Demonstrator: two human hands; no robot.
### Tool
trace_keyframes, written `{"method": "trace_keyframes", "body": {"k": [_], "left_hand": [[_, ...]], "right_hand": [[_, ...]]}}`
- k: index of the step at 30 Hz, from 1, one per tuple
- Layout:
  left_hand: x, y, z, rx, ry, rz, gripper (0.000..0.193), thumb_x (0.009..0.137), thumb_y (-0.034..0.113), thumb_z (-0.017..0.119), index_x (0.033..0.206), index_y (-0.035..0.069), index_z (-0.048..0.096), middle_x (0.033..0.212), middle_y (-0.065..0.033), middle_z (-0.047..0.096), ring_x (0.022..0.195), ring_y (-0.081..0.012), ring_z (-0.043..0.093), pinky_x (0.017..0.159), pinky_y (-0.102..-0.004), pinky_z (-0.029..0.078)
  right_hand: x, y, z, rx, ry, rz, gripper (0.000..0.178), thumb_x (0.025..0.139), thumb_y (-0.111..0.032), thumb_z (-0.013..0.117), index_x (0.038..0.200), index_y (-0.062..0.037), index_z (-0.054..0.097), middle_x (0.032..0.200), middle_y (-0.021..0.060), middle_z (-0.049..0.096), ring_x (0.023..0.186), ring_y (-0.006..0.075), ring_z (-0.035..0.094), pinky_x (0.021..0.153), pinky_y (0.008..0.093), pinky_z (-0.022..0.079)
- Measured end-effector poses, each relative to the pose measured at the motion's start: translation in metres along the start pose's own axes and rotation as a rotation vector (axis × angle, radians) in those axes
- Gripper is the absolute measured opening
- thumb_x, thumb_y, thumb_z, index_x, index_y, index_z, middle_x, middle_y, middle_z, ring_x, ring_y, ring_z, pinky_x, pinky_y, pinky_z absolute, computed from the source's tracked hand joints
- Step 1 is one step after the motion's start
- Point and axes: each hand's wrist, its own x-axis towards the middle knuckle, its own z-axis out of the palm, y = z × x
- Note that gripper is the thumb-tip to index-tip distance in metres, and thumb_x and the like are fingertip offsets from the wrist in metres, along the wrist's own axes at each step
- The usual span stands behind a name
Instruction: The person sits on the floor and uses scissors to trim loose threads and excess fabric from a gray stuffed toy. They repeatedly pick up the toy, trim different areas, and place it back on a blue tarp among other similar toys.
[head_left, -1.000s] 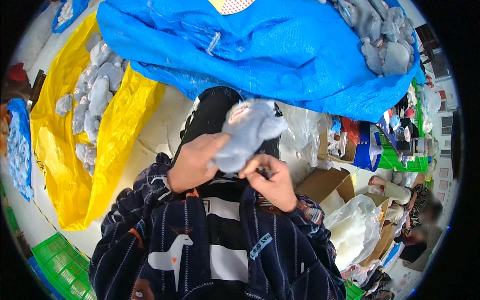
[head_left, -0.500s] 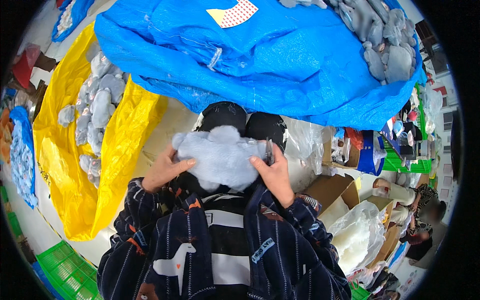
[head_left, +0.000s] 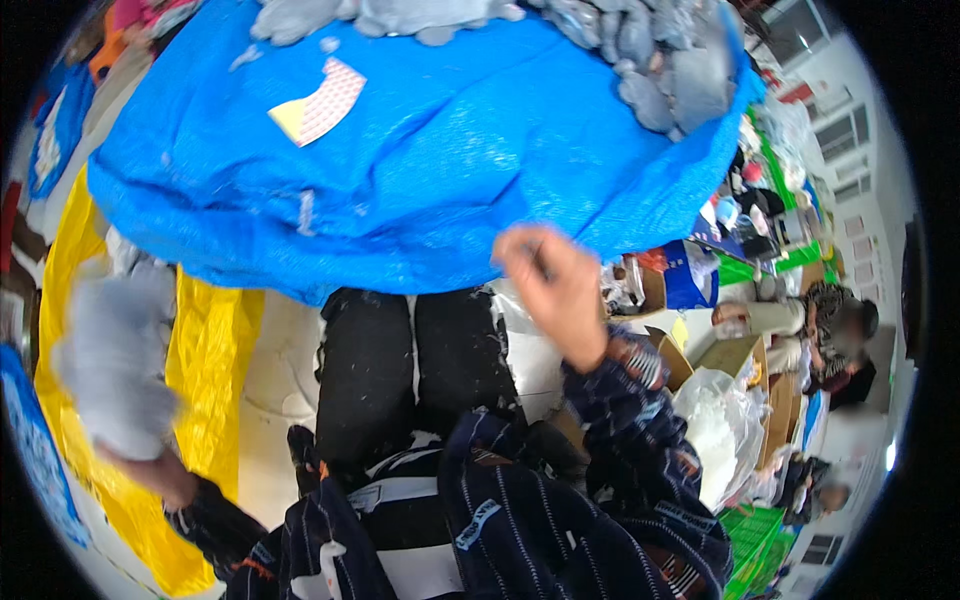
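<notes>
The left hand [head_left: 165,475], blurred, grips a grey plush piece [head_left: 120,365] out over the yellow sack [head_left: 215,350] at the left, so this piece seems nearly dropped off. The right hand [head_left: 550,285], fingers curled around a thin dark tool, reaches toward the blue tarp [head_left: 430,170], with more grey pieces [head_left: 660,60] heaped at its far right.

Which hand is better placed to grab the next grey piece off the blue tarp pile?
Right, probably. The right hand is raised at the blue tarp's front edge, though it seems to pinch something small. The left hand is out over the yellow bag, busy with a blurred grey piece.
</notes>
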Motion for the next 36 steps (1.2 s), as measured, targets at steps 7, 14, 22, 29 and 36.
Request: {"method": "trace_keyframes", "body": {"k": [7, 14, 22, 29, 36], "left_hand": [[-0.004, -0.052, 0.006, -0.661, -0.443, -0.493, 0.034, 0.095, 0.024, 0.042, 0.122, 0.002, 0.045, 0.089, -0.0016, 0.053, 0.076, -0.0081, 0.046, 0.069, -0.0201, 0.041], [-0.056, -0.017, 0.081, -0.250, -0.555, -0.542, 0.016, 0.090, 0.017, 0.051, 0.098, 0.004, 0.053, 0.077, -0.0007, 0.052, 0.068, -0.0075, 0.048, 0.062, -0.0197, 0.038], [0.012, -0.001, 0.179, 0.330, -0.492, 0.276, 0.034, 0.090, 0.025, 0.051, 0.114, 0.001, 0.049, 0.104, -0.0075, 0.055, 0.095, -0.0158, 0.051, 0.078, -0.0267, 0.043], [0.024, 0.013, 0.242, -0.031, -1.076, -0.797, 0.070, 0.081, 0.061, 0.050, 0.114, 0.000, 0.048, 0.115, -0.0149, 0.053, 0.098, -0.0229, 0.053, 0.084, -0.0390, 0.043], [0.021, -0.014, 0.259, -0.437, -0.810, -0.666, 0.048, 0.088, 0.032, 0.055, 0.119, -0.004, 0.045, 0.116, -0.0143, 0.054, 0.094, -0.0222, 0.057, 0.083, -0.0362, 0.046]], "right_hand": [[0.120, 0.128, -0.123, -0.862, 0.306, 0.014, 0.027, 0.079, -0.024, 0.059, 0.096, -0.0030, 0.060, 0.096, 0.0185, 0.061, 0.085, 0.0356, 0.060, 0.071, 0.0423, 0.048], [0.143, 0.233, -0.162, -1.323, 0.160, 0.374, 0.021, 0.077, -0.022, 0.056, 0.094, -0.0078, 0.056, 0.098, 0.0167, 0.058, 0.078, 0.0360, 0.062, 0.065, 0.0469, 0.050], [0.149, 0.204, -0.151, -0.957, 0.236, 0.188, 0.023, 0.082, -0.022, 0.053, 0.088, -0.0010, 0.061, 0.085, 0.0205, 0.062, 0.075, 0.0356, 0.060, 0.066, 0.0434, 0.045], [0.146, 0.057, -0.040, -0.249, -0.079, 0.035, 0.026, 0.081, -0.024, 0.066, 0.091, 0.0000, 0.064, 0.085, 0.0090, 0.065, 0.070, 0.0128, 0.057, 0.059, 0.0251, 0.044], [0.173, 0.010, 0.090, -0.400, -0.087, -0.180, 0.051, 0.073, -0.047, 0.064, 0.082, 0.0024, 0.057, 0.086, 0.0231, 0.060, 0.080, 0.0373, 0.059, 0.066, 0.0449, 0.047]]}}
